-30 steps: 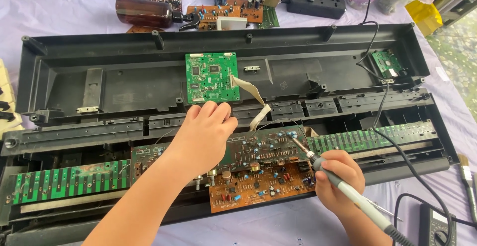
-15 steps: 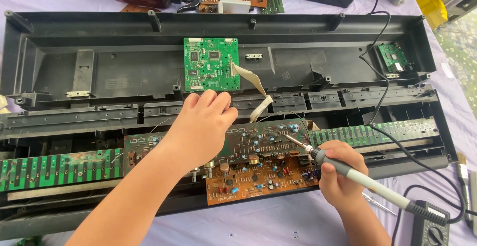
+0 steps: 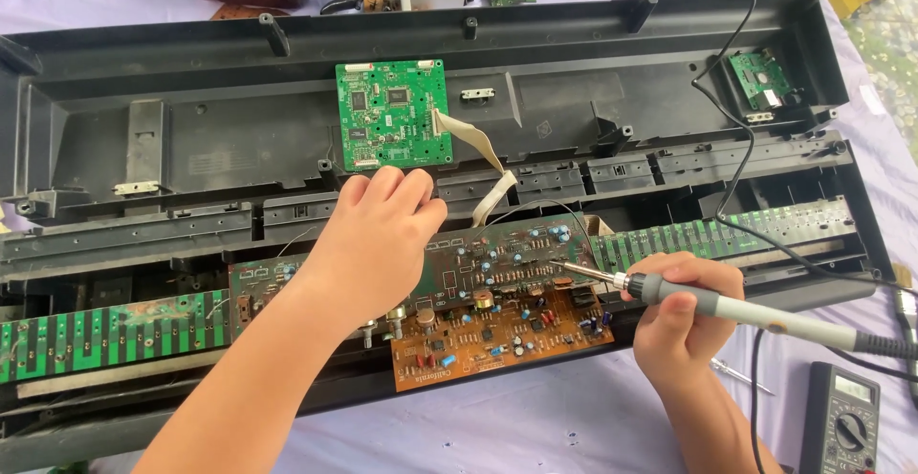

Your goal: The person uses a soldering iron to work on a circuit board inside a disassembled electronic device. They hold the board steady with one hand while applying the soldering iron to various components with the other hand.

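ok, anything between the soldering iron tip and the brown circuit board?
Nothing visible. The right hand holds the grey soldering iron, whose metal tip reaches the upper part of the brown circuit board unobstructed. The left hand rests on the board's left side, away from the tip.

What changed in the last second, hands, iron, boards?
Little changed. The camera dipped, so the whole scene sits higher in view. The right hand keeps its grip on the soldering iron, its tip at the same spot on the brown circuit board. The left hand stays pressed on that board's upper left edge. The green circuit board and black keyboard casing have not moved.
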